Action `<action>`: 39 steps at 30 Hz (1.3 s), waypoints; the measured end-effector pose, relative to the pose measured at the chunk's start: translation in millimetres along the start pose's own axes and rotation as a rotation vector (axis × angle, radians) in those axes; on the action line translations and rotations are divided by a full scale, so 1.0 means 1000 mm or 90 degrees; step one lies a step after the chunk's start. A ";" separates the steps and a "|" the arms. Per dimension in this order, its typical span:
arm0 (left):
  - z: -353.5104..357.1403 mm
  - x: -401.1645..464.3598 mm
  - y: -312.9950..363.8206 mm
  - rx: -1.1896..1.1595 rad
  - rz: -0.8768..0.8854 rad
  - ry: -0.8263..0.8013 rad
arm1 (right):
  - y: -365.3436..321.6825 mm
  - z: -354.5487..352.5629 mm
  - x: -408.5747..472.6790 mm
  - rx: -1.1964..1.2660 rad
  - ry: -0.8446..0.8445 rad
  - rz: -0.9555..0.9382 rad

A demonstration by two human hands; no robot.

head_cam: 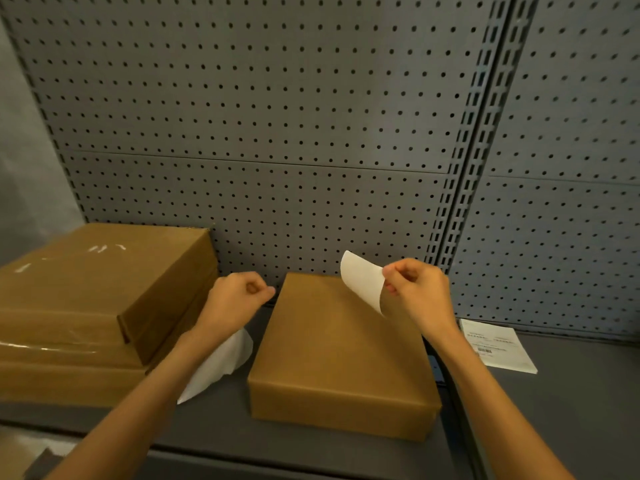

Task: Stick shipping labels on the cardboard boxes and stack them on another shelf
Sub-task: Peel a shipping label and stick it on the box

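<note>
**Inspector:** Nearest item?

**Onlooker:** A plain cardboard box (341, 355) lying flat on the grey shelf (214, 427).

**Inspector:** Hands?

**Onlooker:** Left hand (239, 297) beside the box's far left corner, fingers curled, holding nothing. Right hand (420, 289) pinches a curled white label (362, 280) over the box's far edge.

**Inspector:** Beyond?

**Onlooker:** Stacked boxes (97, 299) to the left, printed label sheets (495, 344) to the right, pegboard (277, 116) behind.

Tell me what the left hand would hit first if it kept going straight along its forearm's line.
Likely the grey pegboard back panel: the left hand points into the gap between the stacked brown cardboard boxes and the single brown box, though depth is unclear.
</note>
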State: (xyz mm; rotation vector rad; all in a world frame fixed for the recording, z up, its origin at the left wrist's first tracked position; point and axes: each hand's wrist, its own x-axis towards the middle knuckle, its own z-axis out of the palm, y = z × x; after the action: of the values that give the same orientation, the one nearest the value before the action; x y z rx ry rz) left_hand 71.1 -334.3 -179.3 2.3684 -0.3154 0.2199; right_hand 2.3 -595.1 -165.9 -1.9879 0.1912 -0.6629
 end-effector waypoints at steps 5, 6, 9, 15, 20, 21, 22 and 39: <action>0.028 -0.018 0.053 -0.354 -0.070 -0.176 | -0.011 0.015 -0.012 -0.024 -0.047 -0.034; 0.034 -0.021 0.058 -0.395 -0.084 -0.195 | -0.010 0.018 -0.016 -0.027 -0.060 -0.043; 0.045 -0.024 0.062 -0.497 -0.130 -0.186 | -0.011 0.026 -0.029 -0.055 -0.120 -0.084; 0.054 -0.022 0.061 -0.534 -0.157 -0.176 | -0.018 0.027 -0.047 -0.053 -0.189 -0.118; 0.053 -0.020 0.066 -0.561 -0.160 -0.147 | -0.018 0.025 -0.049 -0.070 -0.187 -0.122; 0.052 -0.020 0.067 -0.561 -0.160 -0.136 | -0.017 0.025 -0.050 -0.074 -0.186 -0.123; 0.052 -0.019 0.068 -0.556 -0.159 -0.123 | -0.017 0.025 -0.050 -0.076 -0.184 -0.124; 0.024 -0.006 0.074 -0.493 -0.089 -0.050 | 0.002 0.011 -0.026 -0.009 -0.046 0.036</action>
State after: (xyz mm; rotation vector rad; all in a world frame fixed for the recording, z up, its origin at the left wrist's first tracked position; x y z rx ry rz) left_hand 45.4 -402.4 -150.5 1.6238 -0.2158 -0.0612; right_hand -13.2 -577.6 -180.7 -2.0085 0.2084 -0.5539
